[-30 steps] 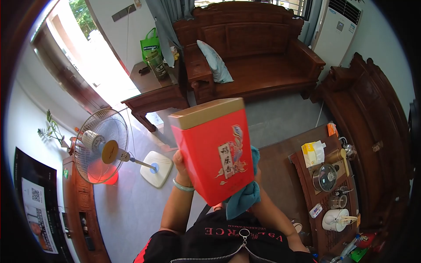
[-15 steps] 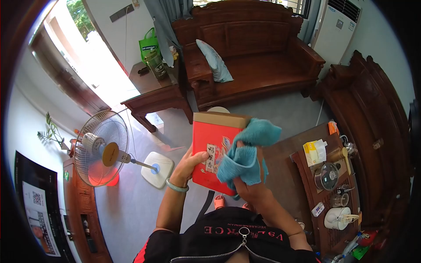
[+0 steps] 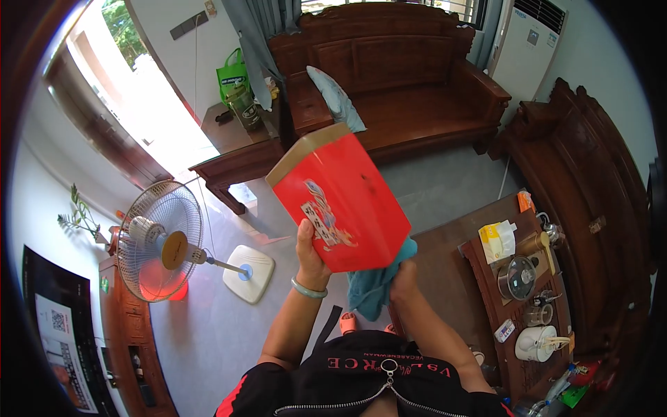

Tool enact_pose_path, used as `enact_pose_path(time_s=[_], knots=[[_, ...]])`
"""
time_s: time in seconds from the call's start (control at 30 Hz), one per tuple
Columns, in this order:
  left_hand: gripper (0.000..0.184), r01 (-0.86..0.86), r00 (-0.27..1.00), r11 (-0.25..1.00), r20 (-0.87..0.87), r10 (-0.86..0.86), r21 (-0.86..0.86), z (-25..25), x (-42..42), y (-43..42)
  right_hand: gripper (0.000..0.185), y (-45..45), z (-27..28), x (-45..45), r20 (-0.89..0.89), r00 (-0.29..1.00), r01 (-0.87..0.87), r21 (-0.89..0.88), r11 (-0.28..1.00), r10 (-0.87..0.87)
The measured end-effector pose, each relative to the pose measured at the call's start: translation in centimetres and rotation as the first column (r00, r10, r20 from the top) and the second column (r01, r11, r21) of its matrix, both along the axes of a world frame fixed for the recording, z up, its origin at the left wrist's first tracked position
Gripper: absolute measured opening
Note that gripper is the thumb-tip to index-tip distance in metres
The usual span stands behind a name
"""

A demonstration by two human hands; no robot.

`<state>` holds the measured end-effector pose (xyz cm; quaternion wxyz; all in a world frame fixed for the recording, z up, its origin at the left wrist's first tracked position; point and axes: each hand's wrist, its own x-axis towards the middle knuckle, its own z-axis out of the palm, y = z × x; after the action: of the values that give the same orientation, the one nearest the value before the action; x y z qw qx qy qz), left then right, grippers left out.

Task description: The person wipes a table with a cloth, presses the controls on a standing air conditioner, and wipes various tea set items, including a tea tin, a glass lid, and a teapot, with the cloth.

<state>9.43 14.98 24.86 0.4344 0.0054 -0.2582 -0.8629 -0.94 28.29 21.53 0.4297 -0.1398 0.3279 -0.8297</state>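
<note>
A red box [image 3: 361, 208] with a gold top edge, a picture and lettering is held up in front of me, tilted. My left hand [image 3: 312, 258] grips its lower left side, thumb on the printed face and the other fingers hidden behind. A blue-green cloth [image 3: 370, 287] hangs below the box's lower right corner, partly covered by it. My right hand [image 3: 404, 279] is closed on the cloth, which meets the box's lower edge; most of its fingers are out of sight.
A standing fan [image 3: 177, 250] is on the left. To the right, a low wooden table [image 3: 445, 264] carries a tissue pack [image 3: 497, 241], a glass-lidded pot [image 3: 517, 278] and a white kettle [image 3: 536, 343]. A wooden bench [image 3: 410, 104] and a side table [image 3: 229, 149] stand ahead.
The box has turned and tilted, showing more of its plain red side, and has risen slightly. The cloth and my right hand have moved from its front face to beneath its lower right corner.
</note>
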Motion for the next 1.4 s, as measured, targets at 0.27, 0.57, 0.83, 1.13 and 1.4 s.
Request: enact_pose_path(time_s=[0.27,0.57,0.83,1.13,1.4], knots=[[0.109,0.135,0.86,0.893,0.499,0.11,-0.429,4.0,1.6,1.3,0.054,1.8,2.5,-3.9,0.118,0.988,-0.063,-0.286,0.956,0.101],[0.141,0.32,0.815,0.84,0.579,-0.009,-0.437,1.3,4.7,2.2,0.043,2.3,6.5,-1.8,-0.917,0.322,0.237,-0.161,0.958,-0.234],[0.097,0.23,0.917,0.952,0.374,-0.143,-0.202,0.6,4.1,4.8,0.04,0.2,9.9,-2.4,-0.973,0.159,0.303,-0.114,0.946,-0.168],[0.082,-0.165,0.979,0.985,0.114,0.17,-0.056,1.4,1.7,3.7,0.043,-0.8,2.4,1.4,-0.442,0.874,0.309,0.19,0.932,-0.2],[0.083,0.02,0.805,0.837,0.505,0.312,-0.547,-5.8,0.8,-0.3,0.058,0.7,2.4,3.7,0.342,0.934,0.04,0.192,0.981,-0.105]])
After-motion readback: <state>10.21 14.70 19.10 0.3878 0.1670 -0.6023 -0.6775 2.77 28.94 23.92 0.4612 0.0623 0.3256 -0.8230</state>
